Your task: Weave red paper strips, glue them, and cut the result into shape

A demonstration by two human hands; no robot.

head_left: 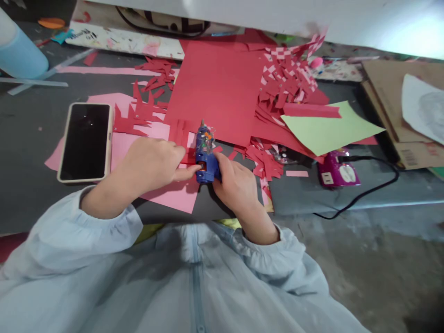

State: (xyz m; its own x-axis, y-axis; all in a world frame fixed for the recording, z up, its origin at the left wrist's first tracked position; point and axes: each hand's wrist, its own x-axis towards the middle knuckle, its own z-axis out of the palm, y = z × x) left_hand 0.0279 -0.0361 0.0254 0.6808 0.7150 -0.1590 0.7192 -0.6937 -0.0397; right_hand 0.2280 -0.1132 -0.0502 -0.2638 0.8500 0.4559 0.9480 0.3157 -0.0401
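My right hand (237, 182) is closed round the handle of a blue glue gun (205, 157). The gun's nozzle points away from me, and bits of coloured scrap and clear glue cling to its top. My left hand (152, 159) is curled, with the thumb reaching to the orange-lit opening at the gun's rear and touching it. Whatever its folded fingers hold, if anything, is hidden. Under both hands lie pink paper sheets (169, 198) and narrow red paper strips (178, 134). A large red sheet (218, 88) spreads beyond the gun.
At left are a phone (86, 141) and a blue-and-white bottle (22, 51). Red cut-outs (138, 111) lie beside the phone. Woven red-and-pink scraps (286, 76), a pale green sheet (329, 127), a purple corded box (338, 171) and cardboard (391, 106) are at right.
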